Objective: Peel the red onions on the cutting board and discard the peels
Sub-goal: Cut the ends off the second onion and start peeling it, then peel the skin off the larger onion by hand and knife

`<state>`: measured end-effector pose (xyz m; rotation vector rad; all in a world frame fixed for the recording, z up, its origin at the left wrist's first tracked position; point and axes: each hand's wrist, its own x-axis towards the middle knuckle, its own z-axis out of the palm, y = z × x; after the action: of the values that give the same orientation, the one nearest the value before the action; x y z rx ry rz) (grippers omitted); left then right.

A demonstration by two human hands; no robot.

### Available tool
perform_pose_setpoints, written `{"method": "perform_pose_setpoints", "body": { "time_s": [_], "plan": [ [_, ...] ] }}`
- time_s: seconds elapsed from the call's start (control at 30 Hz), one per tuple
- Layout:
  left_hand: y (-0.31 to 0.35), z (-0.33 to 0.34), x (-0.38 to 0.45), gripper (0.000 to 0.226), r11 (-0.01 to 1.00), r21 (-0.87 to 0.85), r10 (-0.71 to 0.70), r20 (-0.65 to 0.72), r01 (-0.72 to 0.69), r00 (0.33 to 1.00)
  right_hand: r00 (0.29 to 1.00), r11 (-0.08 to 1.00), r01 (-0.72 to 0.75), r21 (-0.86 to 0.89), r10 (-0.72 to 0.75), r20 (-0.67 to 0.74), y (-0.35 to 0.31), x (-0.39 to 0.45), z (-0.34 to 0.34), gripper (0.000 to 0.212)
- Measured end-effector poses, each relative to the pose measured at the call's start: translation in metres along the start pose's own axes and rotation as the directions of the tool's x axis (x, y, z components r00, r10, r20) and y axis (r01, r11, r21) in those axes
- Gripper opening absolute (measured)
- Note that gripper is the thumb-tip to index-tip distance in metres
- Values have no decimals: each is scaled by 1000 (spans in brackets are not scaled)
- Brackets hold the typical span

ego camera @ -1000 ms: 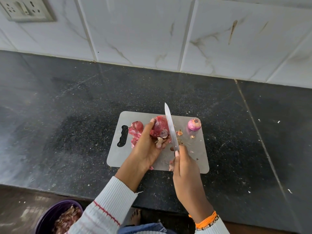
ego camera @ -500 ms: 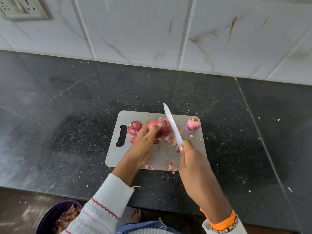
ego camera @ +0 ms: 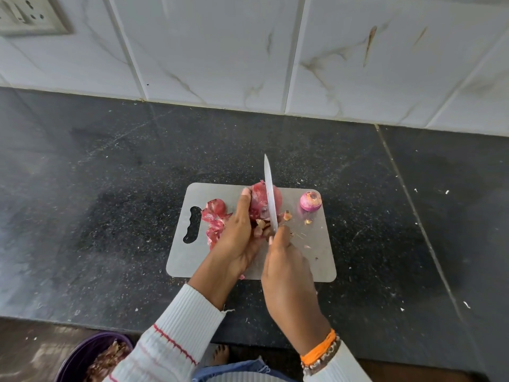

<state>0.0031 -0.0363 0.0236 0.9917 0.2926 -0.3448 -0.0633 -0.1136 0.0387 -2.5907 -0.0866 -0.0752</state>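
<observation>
On the steel cutting board [ego camera: 316, 260], at its far middle, we see the red onion [ego camera: 261, 201] gripped by our left hand [ego camera: 238, 238], whose fingers [ego camera: 245, 197] curl round its left side. Our right hand [ego camera: 286, 271] has its fingers closed round the handle of a knife [ego camera: 270, 199], the blade lying across the onion's top and pointing away from us. Left of the gripping fingers lies a heap of loose peels [ego camera: 216, 219]; right of the blade, near the board's far corner, stands a small peeled onion [ego camera: 310, 201], apart from both hands. Small peel scraps [ego camera: 287, 215] lie just beside the knife fingers. Board and scraps rest on the dark tabletop [ego camera: 110, 216]. Below its near edge, a purple bin [ego camera: 80, 354] holds peels.
</observation>
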Motion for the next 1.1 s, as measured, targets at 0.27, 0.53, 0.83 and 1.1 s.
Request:
{"method": "perform_pose_setpoints", "body": {
  "time_s": [0.27,0.53,0.83,1.1],
  "plan": [
    [1,-7,6,61,999,31,14,51,-16,999,996,994,-42,-98,50,79,-2,1,-3,36],
    [2,-29,0,33,749,577,239,226,-328,944,960,985,-153,85,128,248,19,17,-51,25],
    [-1,-33,5,42,878,448,168,35,-166,985,975,965,-223,137,219,45,44,34,-32,30],
    [-2,-21,-3,70,928,366,78,-5,-71,997,954,930,-300,-213,288,-87,57,35,18,21]
  ]
}}
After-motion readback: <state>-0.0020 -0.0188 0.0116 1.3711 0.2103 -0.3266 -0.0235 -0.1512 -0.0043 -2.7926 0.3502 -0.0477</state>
